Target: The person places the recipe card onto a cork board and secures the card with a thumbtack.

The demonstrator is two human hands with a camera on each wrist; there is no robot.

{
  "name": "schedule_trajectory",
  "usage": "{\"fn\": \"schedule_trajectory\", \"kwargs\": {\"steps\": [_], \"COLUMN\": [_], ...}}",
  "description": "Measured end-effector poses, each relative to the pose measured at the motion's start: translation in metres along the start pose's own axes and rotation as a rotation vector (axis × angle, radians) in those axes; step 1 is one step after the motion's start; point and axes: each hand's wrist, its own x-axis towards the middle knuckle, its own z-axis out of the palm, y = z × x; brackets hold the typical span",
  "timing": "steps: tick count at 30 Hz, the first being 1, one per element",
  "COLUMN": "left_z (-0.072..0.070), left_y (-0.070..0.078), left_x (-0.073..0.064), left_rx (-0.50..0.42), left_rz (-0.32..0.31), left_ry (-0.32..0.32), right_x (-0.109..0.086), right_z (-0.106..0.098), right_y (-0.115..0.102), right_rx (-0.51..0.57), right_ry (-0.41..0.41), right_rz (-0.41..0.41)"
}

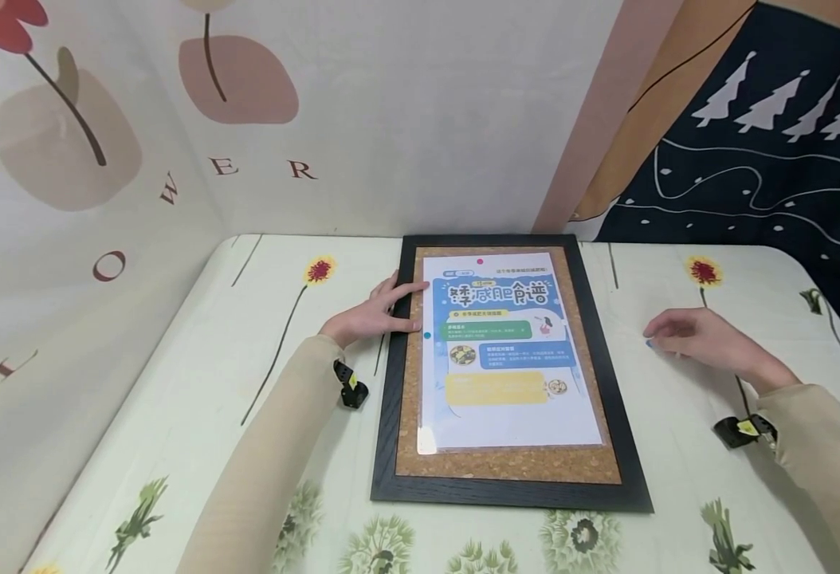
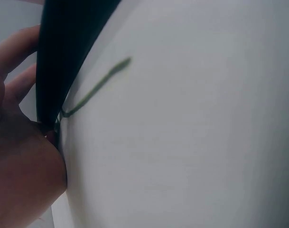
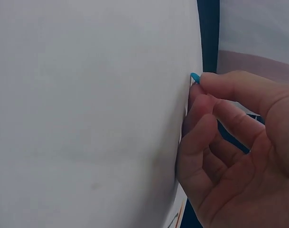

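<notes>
A black-framed corkboard (image 1: 509, 466) lies on the table, with a printed sheet (image 1: 509, 426) of coloured text on it. A pink thumbtack (image 1: 480, 261) sits at the sheet's top edge and a teal thumbtack (image 1: 427, 336) at its left edge. My left hand (image 1: 370, 315) rests over the board's left side, thumb and index finger spread and nearly straight; the left wrist view shows it against the dark frame (image 2: 63, 61). To the right of the board, my right hand (image 1: 710, 341) pinches a small blue thumbtack (image 3: 195, 77) between thumb and fingertip, low over the cloth.
A pale flowered tablecloth (image 1: 176, 414) covers the table. White printed fabric (image 1: 420, 119) rises behind and at the left. Dark fabric with white trees (image 1: 764, 167) hangs at the back right. Each wrist carries a small black camera (image 1: 351, 387).
</notes>
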Motion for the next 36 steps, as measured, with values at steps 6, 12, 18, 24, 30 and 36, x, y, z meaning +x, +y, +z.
{"fn": "schedule_trajectory", "kwargs": {"steps": [6,12,18,24,30,36], "left_z": [0.000,0.000,0.000,0.000,0.001,0.000], "left_y": [-0.001,0.001,0.001,0.000,-0.001,-0.001], "left_x": [0.001,0.001,0.000,0.001,0.002,0.002], "left_rx": [0.004,0.002,-0.003,-0.007,-0.013,-0.006], "left_rz": [-0.003,-0.007,-0.014,-0.013,-0.015,-0.012], "left_ry": [-0.001,-0.002,-0.002,0.003,0.002,-0.002], "right_x": [-0.001,0.002,0.005,0.007,0.008,0.010], "right_z": [0.001,0.004,0.006,0.007,0.007,0.007], "right_y": [-0.004,-0.008,-0.011,-0.014,-0.016,-0.022], "right_rx": [0.007,0.006,0.033,0.045,0.065,0.106], "right_ry": [-0.005,-0.014,-0.015,-0.010,0.001,-0.002], "right_rz": [-0.008,0.012,-0.005,0.002,-0.005,-0.006]}}
